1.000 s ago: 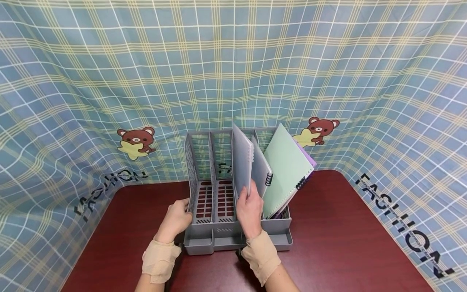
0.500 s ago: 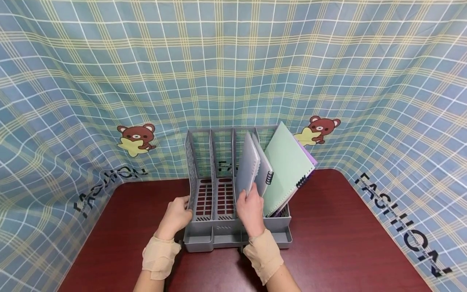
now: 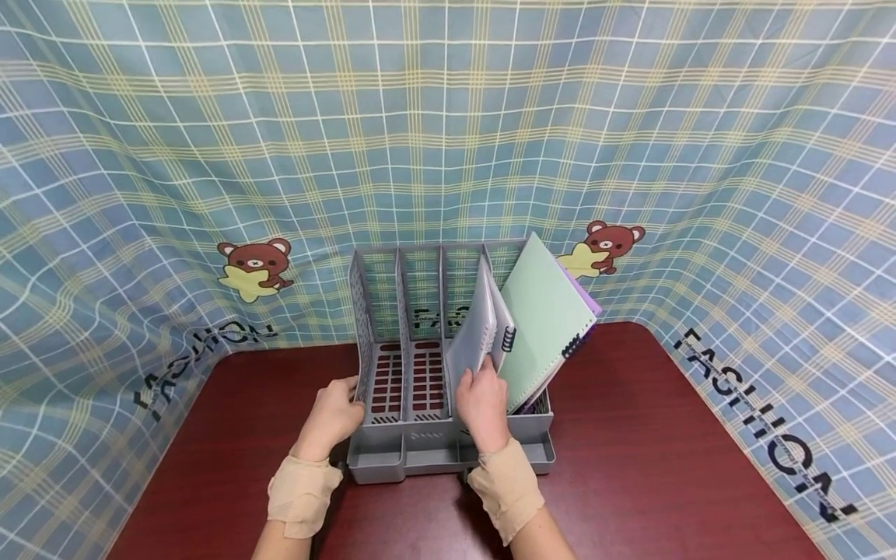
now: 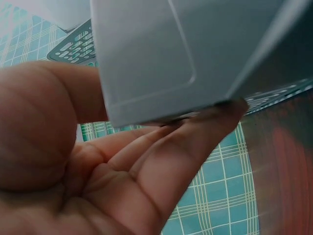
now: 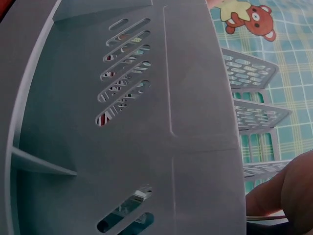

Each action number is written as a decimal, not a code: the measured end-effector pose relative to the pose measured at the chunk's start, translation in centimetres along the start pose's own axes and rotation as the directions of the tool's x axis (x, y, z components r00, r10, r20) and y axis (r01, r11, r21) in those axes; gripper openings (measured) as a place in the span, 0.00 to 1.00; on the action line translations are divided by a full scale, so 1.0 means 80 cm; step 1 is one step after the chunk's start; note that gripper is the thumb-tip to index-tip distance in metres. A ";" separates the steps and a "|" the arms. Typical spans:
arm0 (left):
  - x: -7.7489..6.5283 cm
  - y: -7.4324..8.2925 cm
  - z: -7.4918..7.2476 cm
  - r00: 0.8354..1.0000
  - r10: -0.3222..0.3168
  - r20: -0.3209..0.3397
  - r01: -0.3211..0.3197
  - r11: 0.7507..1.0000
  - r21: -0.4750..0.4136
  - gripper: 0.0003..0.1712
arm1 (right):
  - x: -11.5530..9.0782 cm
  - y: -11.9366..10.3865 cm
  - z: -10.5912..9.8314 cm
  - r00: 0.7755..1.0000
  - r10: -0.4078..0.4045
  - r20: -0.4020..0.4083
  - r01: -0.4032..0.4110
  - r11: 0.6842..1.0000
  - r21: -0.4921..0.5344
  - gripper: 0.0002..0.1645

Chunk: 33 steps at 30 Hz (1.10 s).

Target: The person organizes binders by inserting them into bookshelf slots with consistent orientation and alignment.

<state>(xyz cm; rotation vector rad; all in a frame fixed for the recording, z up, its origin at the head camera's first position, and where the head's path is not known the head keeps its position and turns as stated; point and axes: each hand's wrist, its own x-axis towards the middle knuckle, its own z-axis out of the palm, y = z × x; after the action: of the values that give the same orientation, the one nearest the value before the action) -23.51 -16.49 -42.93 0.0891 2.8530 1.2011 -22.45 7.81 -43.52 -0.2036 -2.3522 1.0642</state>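
Note:
A grey desktop file organizer [image 3: 427,437] with several upright slots and a low front tray stands on the table. My left hand [image 3: 330,416] grips its left side near the front; in the left wrist view the thumb and fingers [image 4: 181,156] lie on either side of the grey panel's corner [image 4: 146,63]. My right hand [image 3: 483,400] holds the lower front edge of a grey-covered spiral notebook [image 3: 472,330], which stands in the third slot and leans right. Close beside it is another spiral notebook [image 3: 505,319] with black rings. In the right wrist view, the organizer's front [image 5: 200,98] hides most of the hand.
A light green spiral notebook [image 3: 549,311] leans far right in the rightmost slot, with a purple one [image 3: 586,295] behind it. The two left slots show bare slatted floors. A plaid curtain [image 3: 420,140] rises behind the dark red table [image 3: 630,435].
The grey notebook in my right hand has come down in the third slot and tipped right, close against the black-ringed notebook. My left hand keeps its grip on the organizer.

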 end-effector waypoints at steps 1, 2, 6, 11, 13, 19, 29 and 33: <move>0.000 0.000 0.000 1.000 0.005 -0.004 -0.005 1.000 0.005 0.33 | 0.000 0.000 -0.001 1.000 0.002 0.003 -0.002 1.000 -0.001 0.11; -0.001 -0.001 0.001 1.000 0.008 -0.005 -0.008 1.000 0.005 0.33 | -0.001 0.000 -0.001 1.000 0.003 0.007 -0.003 1.000 -0.003 0.11; -0.002 0.000 0.003 1.000 0.018 -0.011 -0.018 1.000 0.002 0.33 | -0.001 0.000 -0.011 0.999 -0.023 0.042 0.024 0.999 -0.021 0.12; -0.003 -0.001 0.001 1.000 0.020 -0.011 -0.020 1.000 0.008 0.33 | 0.003 -0.005 -0.038 0.987 -0.052 0.149 0.059 0.997 -0.040 0.18; -0.003 0.000 -0.001 1.000 0.020 -0.012 -0.020 1.000 0.017 0.33 | 0.005 -0.008 -0.049 0.981 -0.034 0.190 0.045 0.997 -0.056 0.21; -0.003 0.000 -0.003 1.000 0.011 -0.013 -0.011 1.000 0.027 0.32 | 0.011 -0.012 -0.073 0.972 0.027 0.235 0.005 0.991 -0.135 0.27; -0.003 -0.002 -0.003 1.000 0.011 -0.007 -0.011 1.000 0.020 0.33 | 0.019 -0.005 -0.098 0.955 0.071 0.287 -0.013 0.980 -0.198 0.29; -0.006 0.001 -0.005 1.000 0.008 0.009 -0.008 1.000 -0.005 0.34 | 0.021 -0.005 -0.117 0.960 0.066 0.272 -0.008 0.978 -0.208 0.32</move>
<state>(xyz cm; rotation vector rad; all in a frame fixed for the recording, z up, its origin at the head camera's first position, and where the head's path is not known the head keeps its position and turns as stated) -23.08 -16.73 -42.57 0.1053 2.8450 1.2055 -18.78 14.24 -37.48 -0.1842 -2.7241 0.9149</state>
